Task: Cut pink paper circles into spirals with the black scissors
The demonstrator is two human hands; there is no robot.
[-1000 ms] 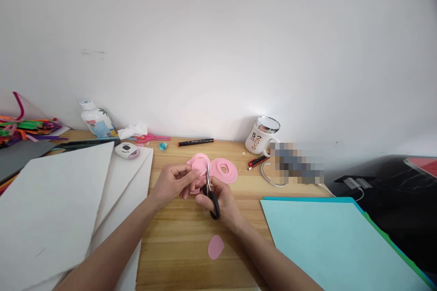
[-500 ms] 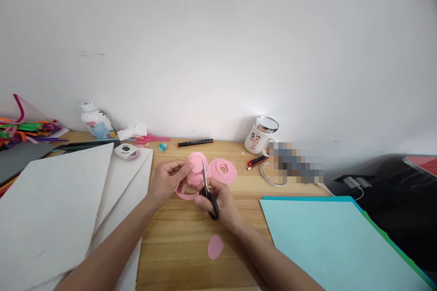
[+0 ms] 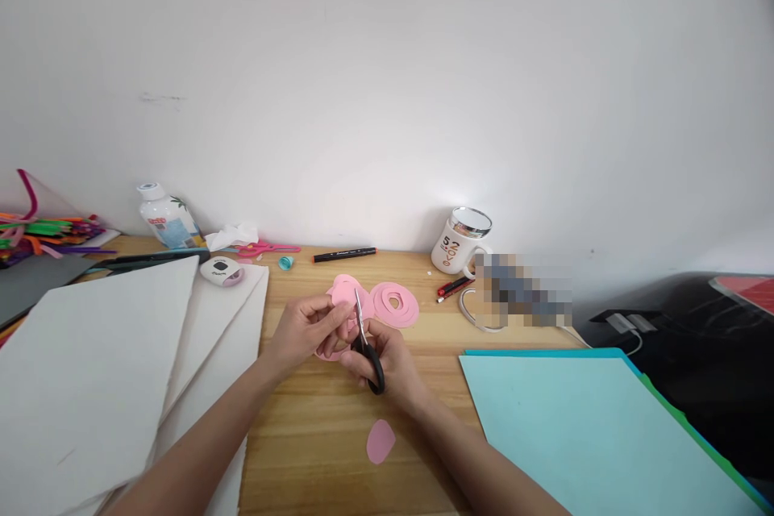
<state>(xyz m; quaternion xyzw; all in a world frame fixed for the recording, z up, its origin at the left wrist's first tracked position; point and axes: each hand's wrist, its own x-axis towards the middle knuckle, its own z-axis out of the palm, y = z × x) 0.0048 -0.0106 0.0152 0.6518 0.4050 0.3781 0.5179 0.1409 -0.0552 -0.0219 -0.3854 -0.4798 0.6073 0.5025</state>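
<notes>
Between the fingers of my left hand (image 3: 310, 330) is a rounded piece of pink paper (image 3: 345, 290), held above the desk. My right hand (image 3: 387, 359) grips black-handled scissors (image 3: 376, 371), their blades pointing up and away beside the paper's right edge. Whether the blades are touching the paper I cannot tell. Behind the hands lie pink paper rings (image 3: 394, 304), one inside another, and more pink pieces are partly hidden under my left hand. A loose pink paper oval (image 3: 380, 442) rests on the desk nearer to me.
White boards (image 3: 90, 387) cover the left side, with a white-and-pink device (image 3: 222, 271) on them. A black marker (image 3: 345, 255), a mug (image 3: 463, 242) and pink scissors (image 3: 266, 247) stand or lie along the wall. Light-blue sheets (image 3: 580, 427) lie at right.
My left hand has shifted slightly, and the pink paper in it has turned and dropped a little. The right hand still holds the scissors close to it. The view has moved slightly.
</notes>
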